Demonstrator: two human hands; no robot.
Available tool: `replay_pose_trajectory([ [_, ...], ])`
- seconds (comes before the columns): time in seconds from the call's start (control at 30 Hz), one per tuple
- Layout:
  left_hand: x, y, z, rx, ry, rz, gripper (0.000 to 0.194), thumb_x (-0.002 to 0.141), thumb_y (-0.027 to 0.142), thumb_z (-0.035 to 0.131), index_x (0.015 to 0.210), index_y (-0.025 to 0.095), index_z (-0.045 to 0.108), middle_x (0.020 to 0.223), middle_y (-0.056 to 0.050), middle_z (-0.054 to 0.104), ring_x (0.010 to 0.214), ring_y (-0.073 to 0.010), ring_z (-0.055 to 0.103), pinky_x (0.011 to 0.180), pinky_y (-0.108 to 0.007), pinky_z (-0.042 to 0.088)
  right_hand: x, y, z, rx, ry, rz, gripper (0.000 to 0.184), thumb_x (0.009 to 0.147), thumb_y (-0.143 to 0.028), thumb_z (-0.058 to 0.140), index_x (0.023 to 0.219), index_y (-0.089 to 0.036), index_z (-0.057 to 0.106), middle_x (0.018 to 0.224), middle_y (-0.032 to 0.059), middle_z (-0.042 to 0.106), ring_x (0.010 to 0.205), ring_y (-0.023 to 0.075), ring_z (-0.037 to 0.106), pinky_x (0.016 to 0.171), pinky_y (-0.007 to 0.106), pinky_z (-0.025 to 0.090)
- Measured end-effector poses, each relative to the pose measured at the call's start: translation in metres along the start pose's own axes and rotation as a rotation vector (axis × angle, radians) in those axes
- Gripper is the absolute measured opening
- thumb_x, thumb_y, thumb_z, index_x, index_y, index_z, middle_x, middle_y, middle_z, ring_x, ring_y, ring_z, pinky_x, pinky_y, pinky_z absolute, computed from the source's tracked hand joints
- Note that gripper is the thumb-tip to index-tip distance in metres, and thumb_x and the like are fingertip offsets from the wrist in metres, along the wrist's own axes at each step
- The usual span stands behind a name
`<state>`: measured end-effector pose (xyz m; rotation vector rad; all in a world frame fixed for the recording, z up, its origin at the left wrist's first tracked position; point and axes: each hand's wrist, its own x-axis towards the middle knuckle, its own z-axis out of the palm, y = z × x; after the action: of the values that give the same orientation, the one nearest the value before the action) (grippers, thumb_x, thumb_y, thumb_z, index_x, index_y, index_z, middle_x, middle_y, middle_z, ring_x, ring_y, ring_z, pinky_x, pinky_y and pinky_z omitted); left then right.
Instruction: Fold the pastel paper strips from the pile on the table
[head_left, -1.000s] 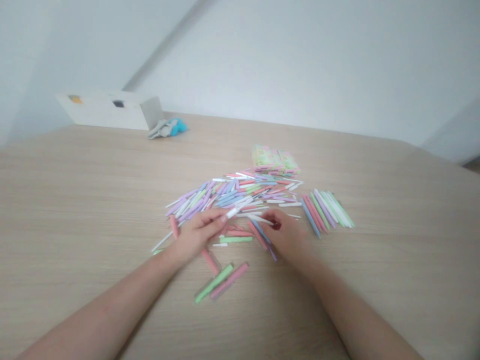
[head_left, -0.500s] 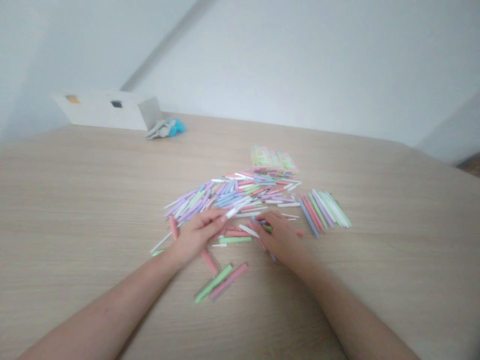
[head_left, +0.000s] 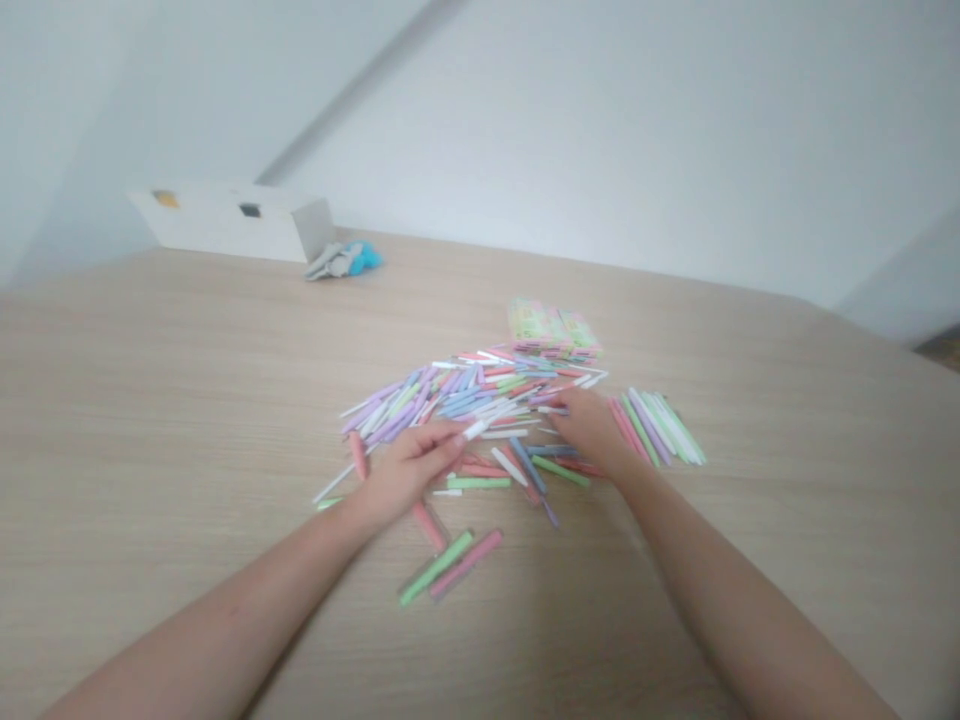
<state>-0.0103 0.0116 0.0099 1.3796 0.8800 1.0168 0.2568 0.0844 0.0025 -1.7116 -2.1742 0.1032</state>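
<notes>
My left hand [head_left: 420,462] is closed in a pinch on a white chalk stick [head_left: 475,429], its tip pointing up and right over the pile. At the right side of the heap of pastel chalk sticks [head_left: 457,400], my right hand [head_left: 589,425] reaches down with curled fingers. A purple chalk stick [head_left: 556,410] shows at those fingertips; whether they grip it is hard to make out. Below the hand lie a blue chalk stick [head_left: 529,465] and a green one [head_left: 561,471]. Beside my right wrist is a neat row of chalk sticks [head_left: 660,425], partly covered by the hand.
Stacked green-and-pink packs [head_left: 553,328] stand behind the heap. Closer to me lie a green stick [head_left: 437,568] and a pink stick [head_left: 466,565]. At the back left are a white box [head_left: 232,225] and grey-and-blue gloves [head_left: 346,260], near the wall.
My right hand has moved up and right from the sticks in the middle to the heap's right edge, uncovering blue and green sticks. My left hand keeps its white stick. The view shifted slightly.
</notes>
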Motion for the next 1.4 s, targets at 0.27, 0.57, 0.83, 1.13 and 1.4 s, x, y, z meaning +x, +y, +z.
replay_pose_trajectory([
  [0.27, -0.001, 0.004, 0.004, -0.094, -0.077, -0.002, 0.033, 0.077, 0.041, 0.065, 0.092, 0.013, 0.071, 0.059, 0.000, 0.059, 0.050, -0.0104, 0.050, 0.052, -0.022, 0.042, -0.015, -0.017, -0.012, 0.166, 0.061, -0.032, 0.018, 0.083, -0.024, 0.053, 0.095, -0.015, 0.063, 0.098, 0.0090, 0.067, 0.094, 0.0194, 0.058, 0.085, 0.033, 0.043],
  [0.57, -0.004, 0.005, 0.002, 0.006, -0.125, 0.037, 0.023, 0.084, 0.032, 0.059, 0.093, 0.016, 0.072, 0.069, -0.002, 0.065, 0.063, -0.0132, 0.056, 0.065, -0.025, 0.045, -0.059, -0.045, -0.033, 1.212, -0.008, 0.194, 0.023, 0.078, -0.037, 0.063, 0.096, -0.022, 0.062, 0.063, -0.0041, 0.055, 0.053, 0.0086, 0.051, 0.050, 0.021, 0.048],
  [0.83, -0.005, 0.007, 0.000, 0.133, -0.180, 0.070, 0.024, 0.087, 0.030, 0.054, 0.096, 0.016, 0.072, 0.065, -0.001, 0.061, 0.066, -0.0137, 0.054, 0.067, -0.024, 0.041, -0.069, -0.038, -0.041, 1.232, 0.015, 0.235, 0.028, 0.069, -0.033, 0.073, 0.095, -0.023, 0.068, 0.081, 0.0002, 0.063, 0.067, 0.0124, 0.060, 0.059, 0.026, 0.055],
  [1.13, -0.007, -0.003, 0.002, 0.039, -0.221, -0.009, 0.032, 0.089, 0.036, 0.051, 0.106, 0.013, 0.065, 0.067, 0.000, 0.054, 0.055, -0.0079, 0.042, 0.049, -0.018, 0.031, -0.064, -0.051, -0.035, 1.451, 0.107, 0.233, 0.018, 0.065, -0.026, 0.076, 0.081, -0.020, 0.068, 0.055, -0.0050, 0.053, 0.047, 0.0064, 0.046, 0.045, 0.019, 0.043],
  [1.4, -0.012, 0.000, 0.011, -0.122, -0.305, -0.151, 0.036, 0.087, 0.040, 0.052, 0.103, 0.010, 0.062, 0.063, 0.000, 0.053, 0.049, -0.0068, 0.044, 0.043, -0.017, 0.031, -0.068, -0.074, -0.022, 1.608, -0.055, 0.221, 0.012, 0.075, -0.029, 0.059, 0.067, -0.020, 0.060, 0.065, 0.0003, 0.054, 0.056, 0.0130, 0.051, 0.044, 0.024, 0.041],
])
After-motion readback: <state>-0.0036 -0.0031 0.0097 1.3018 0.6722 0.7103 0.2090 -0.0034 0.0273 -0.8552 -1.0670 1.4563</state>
